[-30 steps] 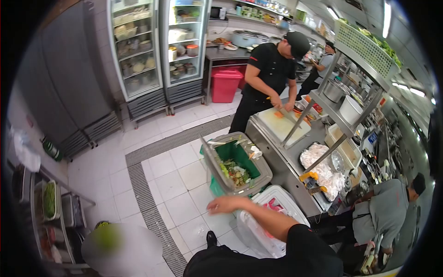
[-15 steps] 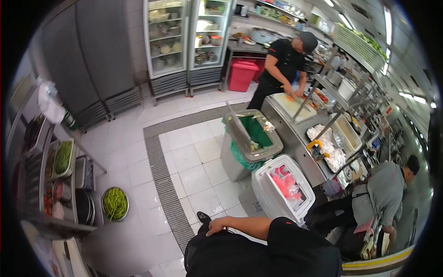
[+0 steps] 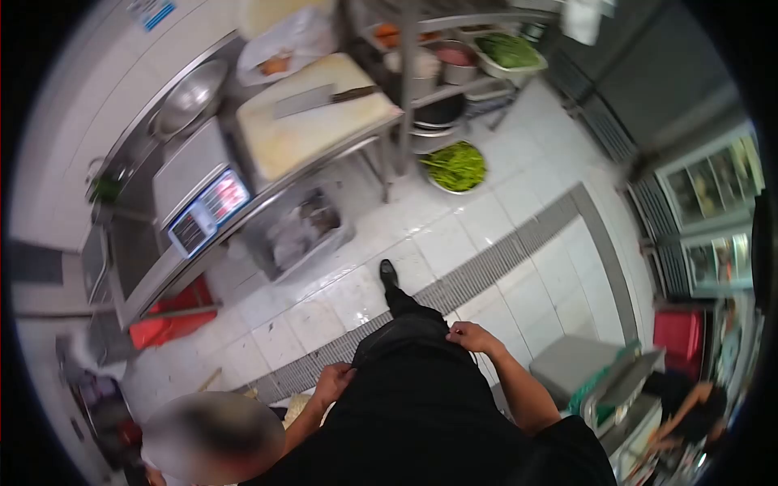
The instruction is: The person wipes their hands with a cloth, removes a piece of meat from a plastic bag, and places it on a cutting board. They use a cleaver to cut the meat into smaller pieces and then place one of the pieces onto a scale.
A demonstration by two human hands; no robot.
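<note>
My left hand is at the left edge of the black apron over my lap, its fingers closed on the cloth. On the other side, my right hand pinches the apron's right edge. Below the apron, a black shoe stands on the white tiled floor beside the drain grate. Ahead, a cleaver with a dark handle lies on a yellowed cutting board. A digital scale with a lit display sits to the board's left.
A metal bowl and a plastic bag are on the counter. Below stands a grey tub. A bowl of green vegetables is on the floor. Bins and a co-worker are at right; a blurred head is at lower left.
My view has swung left, from the fridges and bins to the counter with the board and scale. My left hand has come into view; my right hand is still at the apron.
</note>
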